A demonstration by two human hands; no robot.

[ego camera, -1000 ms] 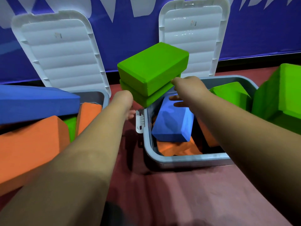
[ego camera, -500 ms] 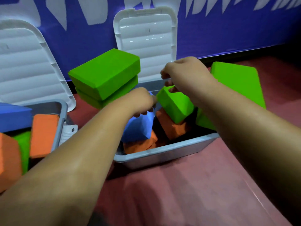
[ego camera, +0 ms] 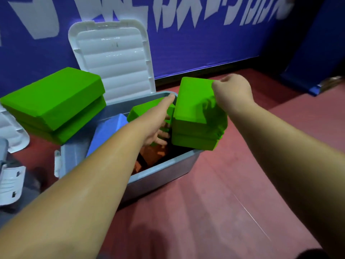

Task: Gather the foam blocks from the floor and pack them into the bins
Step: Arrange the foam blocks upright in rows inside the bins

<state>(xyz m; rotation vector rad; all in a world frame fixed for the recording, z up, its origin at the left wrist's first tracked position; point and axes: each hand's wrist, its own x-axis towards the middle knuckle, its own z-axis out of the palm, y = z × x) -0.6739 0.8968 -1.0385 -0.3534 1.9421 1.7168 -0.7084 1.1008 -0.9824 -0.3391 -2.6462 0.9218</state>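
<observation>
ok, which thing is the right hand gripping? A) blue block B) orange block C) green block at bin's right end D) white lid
C: the right hand grips the top corner of the green block standing at the right end of the bin.

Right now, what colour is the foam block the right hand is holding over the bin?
The rectangular foam block is bright green, clearest in the head view.

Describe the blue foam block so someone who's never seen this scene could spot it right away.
Find the grey bin whose white lid stands open against the blue wall. Inside its left end leans the blue block. It is the only blue one there; its neighbours are green blocks and orange blocks.
</observation>
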